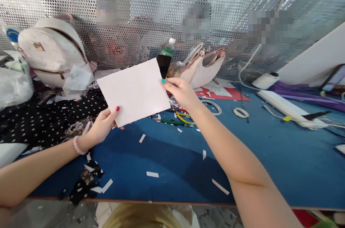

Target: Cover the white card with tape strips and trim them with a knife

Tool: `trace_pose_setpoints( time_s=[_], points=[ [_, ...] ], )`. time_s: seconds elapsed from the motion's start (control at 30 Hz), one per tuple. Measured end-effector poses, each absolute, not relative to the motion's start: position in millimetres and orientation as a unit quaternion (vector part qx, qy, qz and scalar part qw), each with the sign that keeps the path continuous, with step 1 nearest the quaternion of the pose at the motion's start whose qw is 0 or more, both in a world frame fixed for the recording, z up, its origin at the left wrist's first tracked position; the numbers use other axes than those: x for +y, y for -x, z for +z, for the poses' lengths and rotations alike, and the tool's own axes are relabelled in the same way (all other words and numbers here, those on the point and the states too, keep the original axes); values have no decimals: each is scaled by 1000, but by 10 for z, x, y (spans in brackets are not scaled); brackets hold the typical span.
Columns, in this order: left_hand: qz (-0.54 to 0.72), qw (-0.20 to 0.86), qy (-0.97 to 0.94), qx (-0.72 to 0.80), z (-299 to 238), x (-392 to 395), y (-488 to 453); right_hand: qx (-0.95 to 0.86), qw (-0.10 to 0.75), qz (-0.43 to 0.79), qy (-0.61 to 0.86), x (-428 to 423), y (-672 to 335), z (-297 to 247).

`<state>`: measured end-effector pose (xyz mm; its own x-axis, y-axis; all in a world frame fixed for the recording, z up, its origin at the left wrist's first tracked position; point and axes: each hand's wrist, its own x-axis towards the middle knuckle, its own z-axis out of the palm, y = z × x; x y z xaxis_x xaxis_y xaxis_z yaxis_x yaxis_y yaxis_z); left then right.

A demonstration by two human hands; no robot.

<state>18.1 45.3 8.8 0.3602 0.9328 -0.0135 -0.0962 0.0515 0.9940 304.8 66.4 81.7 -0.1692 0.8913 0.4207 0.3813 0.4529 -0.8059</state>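
Note:
A blank white rectangular sheet [136, 91] is held up above the table, tilted so its right side is higher. My left hand [104, 123] pinches its lower left corner, thumb on the near face. At its right edge, my right hand [180, 91] grips it between thumb and fingers. Whether the sheet is paper or thin card I cannot tell. Behind its upper right corner shows a dark flat object [164, 64], partly hidden. Black polka-dot fabric [51, 120] lies to the left of my left hand.
A white backpack [54, 51] stands at the back left. White handbag pieces [207, 68], a green-labelled bottle [167, 48] and a tape roll [240, 113] lie along the back and right. Paper strips [152, 174] are scattered over the blue tabletop [178, 167]. Perforated metal [151, 1] rises behind.

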Motion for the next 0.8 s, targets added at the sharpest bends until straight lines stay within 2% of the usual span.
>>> trace_pose_setpoints(
  time_s=[0.8],
  points=[
    [421,612,-550,382,164,440,-207,-796,341,271,419,579,-3227,986]
  ],
)
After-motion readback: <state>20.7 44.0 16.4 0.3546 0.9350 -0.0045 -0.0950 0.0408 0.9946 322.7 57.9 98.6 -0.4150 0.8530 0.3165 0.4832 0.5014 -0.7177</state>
